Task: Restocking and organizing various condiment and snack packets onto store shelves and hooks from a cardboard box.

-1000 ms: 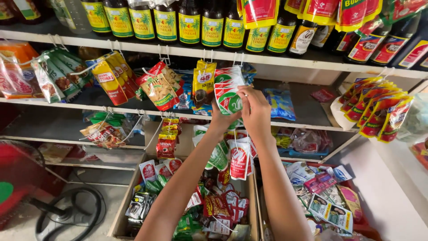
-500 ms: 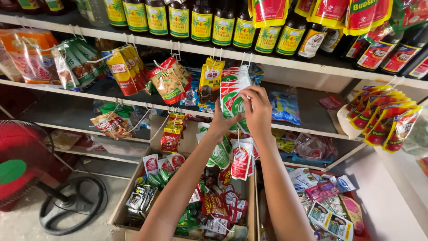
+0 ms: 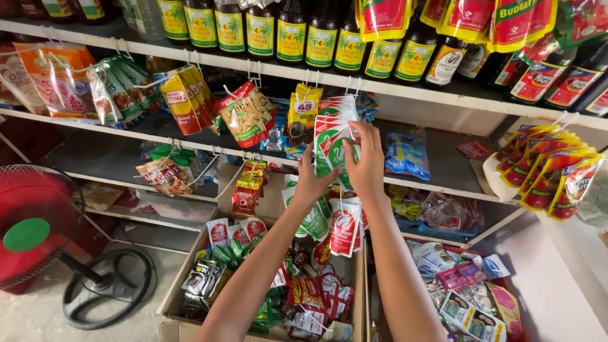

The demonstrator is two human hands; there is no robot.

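Both my hands are raised to a bunch of white, green and red sachet packs (image 3: pixel 334 136) hanging from a hook under the upper shelf edge (image 3: pixel 443 96). My left hand (image 3: pixel 311 180) grips the lower left side of the bunch. My right hand (image 3: pixel 367 161) holds its right side, fingers reaching up to the top of the packs. Strips of similar red and green sachets (image 3: pixel 345 228) dangle below my hands. Whether the bunch hangs on the hook or only in my hands is hidden.
Dark bottles (image 3: pixel 291 31) line the top shelf. Other hanging packs: yellow (image 3: pixel 187 98), red-green (image 3: pixel 244 117), red-yellow (image 3: pixel 551 171) at right. Cardboard boxes of sachets (image 3: pixel 266 285) stand below. A red fan (image 3: pixel 31 228) sits on the floor at left.
My hands stay on the same sachet bunch; my right fingers have slid higher onto its top. The view has shifted slightly, with the fan more in sight.
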